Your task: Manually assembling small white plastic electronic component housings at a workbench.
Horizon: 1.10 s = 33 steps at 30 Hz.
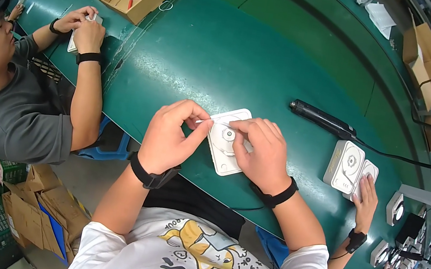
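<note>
A white rectangular device housing point(223, 166) with rounded corners lies on the green table in front of me, a round hub showing near its middle. My left hand point(170, 133) is closed at the housing's left edge, thumb and forefinger pinching a thin white strip point(204, 121). Over the housing's right side is my right hand point(265, 150), its fingers curled toward the hub and the strip. Whatever lies between the right fingertips is mostly hidden. Both wrists wear black bands.
A black electric screwdriver point(322, 119) with a cable lies to the right. Beyond it stand white housings point(345, 166), one touched by a co-worker's hand point(367, 198). At left, another person handles a white part. A cardboard box point(155, 0) holding red-handled pliers point(131, 0) sits far left.
</note>
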### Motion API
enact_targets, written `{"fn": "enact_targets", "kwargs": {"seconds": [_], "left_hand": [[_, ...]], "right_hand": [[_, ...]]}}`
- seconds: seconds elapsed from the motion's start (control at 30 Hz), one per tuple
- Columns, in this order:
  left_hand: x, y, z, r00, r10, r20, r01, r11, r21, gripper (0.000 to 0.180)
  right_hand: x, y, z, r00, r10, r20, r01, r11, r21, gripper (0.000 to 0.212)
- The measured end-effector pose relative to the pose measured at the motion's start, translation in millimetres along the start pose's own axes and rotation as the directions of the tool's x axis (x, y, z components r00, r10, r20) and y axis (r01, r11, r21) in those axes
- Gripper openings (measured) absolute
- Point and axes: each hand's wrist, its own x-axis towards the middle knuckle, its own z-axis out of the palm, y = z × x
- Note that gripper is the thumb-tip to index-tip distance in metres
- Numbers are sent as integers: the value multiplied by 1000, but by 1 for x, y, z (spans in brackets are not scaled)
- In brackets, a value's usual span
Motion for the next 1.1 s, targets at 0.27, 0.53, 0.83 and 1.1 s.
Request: {"fn": "enact_targets", "kwargs": {"seconds": [0.27,0.53,0.83,1.1], "left_hand": [[4,0,4,999,53,-8,-53,999,4,9],[-22,-13,-7,998,-43,34,44,998,-34,14],[-24,-7,-11,999,-40,25,41,999,-28,12],[-25,-5,-9,970,-23,243,5,997,76,17]], "right_hand": [[-1,2,-1,999,45,2,-45,998,41,21],[-2,4,-1,1000,-12,24,12,1000,15,25],[-1,3,-2,997,-64,51,65,998,-22,31],[-2,4,-4,994,-72,78,75,997,-36,33]]}}
